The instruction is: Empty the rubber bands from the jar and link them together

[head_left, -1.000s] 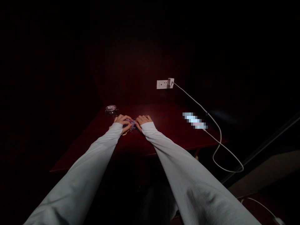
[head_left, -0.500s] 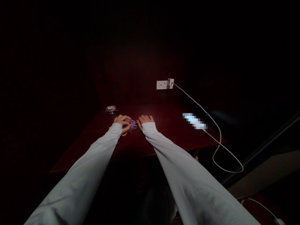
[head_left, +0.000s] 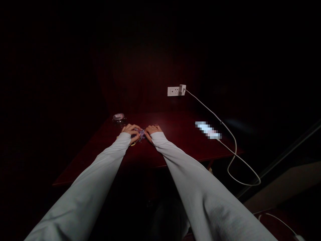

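Both my arms, in pale grey sleeves, reach out over a dark red table (head_left: pixel 175 147). My left hand (head_left: pixel 131 131) and my right hand (head_left: pixel 152 130) meet over a small tangle of purple thread (head_left: pixel 141 134), and the fingers of both are curled and pinched on it. A bit of yellow (head_left: pixel 133 144) shows under my left wrist. The scene is very dark, so finer detail of the thread is lost.
A small clear jar with a pale lid (head_left: pixel 118 117) stands just beyond my left hand. A lit phone (head_left: pixel 208 130) lies to the right, with a white cable (head_left: pixel 233 147) running to a charger in a wall socket (head_left: pixel 176 90). The cable loops off the table's right edge.
My right hand had drawn slightly away to the right half a second ago, spreading the thread; now it is back close to my left hand and the tangle is bunched again.
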`<state>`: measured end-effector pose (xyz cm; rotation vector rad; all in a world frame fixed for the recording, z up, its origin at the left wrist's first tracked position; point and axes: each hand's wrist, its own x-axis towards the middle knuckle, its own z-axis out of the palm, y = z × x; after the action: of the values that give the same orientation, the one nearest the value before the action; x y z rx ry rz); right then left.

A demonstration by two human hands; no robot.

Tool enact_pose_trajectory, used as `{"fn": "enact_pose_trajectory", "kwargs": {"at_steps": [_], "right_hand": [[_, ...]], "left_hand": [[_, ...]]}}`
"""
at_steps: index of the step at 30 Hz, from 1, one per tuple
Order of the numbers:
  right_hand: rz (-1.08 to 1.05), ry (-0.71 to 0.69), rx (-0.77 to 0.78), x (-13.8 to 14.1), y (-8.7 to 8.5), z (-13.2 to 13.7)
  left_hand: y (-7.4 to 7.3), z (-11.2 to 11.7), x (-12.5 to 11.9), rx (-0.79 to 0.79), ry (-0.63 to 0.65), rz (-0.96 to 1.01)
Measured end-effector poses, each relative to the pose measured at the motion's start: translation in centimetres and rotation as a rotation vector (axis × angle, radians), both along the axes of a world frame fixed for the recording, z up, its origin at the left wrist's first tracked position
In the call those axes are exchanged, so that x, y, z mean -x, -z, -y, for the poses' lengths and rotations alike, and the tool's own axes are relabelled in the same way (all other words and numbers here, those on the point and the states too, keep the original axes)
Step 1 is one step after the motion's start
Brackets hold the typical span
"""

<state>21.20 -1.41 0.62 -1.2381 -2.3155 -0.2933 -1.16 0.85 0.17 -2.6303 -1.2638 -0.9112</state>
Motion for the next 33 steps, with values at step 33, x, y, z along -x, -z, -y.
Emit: {"fn": "enact_pose_trajectory", "kwargs": {"at_steps": [33], "right_hand": [[-0.074, 0.353, -0.017, -3.6, 0.7, -7.0]], "left_hand": [[-0.6, -0.9, 6.8, -0.176, -0.414, 0.33]]}}
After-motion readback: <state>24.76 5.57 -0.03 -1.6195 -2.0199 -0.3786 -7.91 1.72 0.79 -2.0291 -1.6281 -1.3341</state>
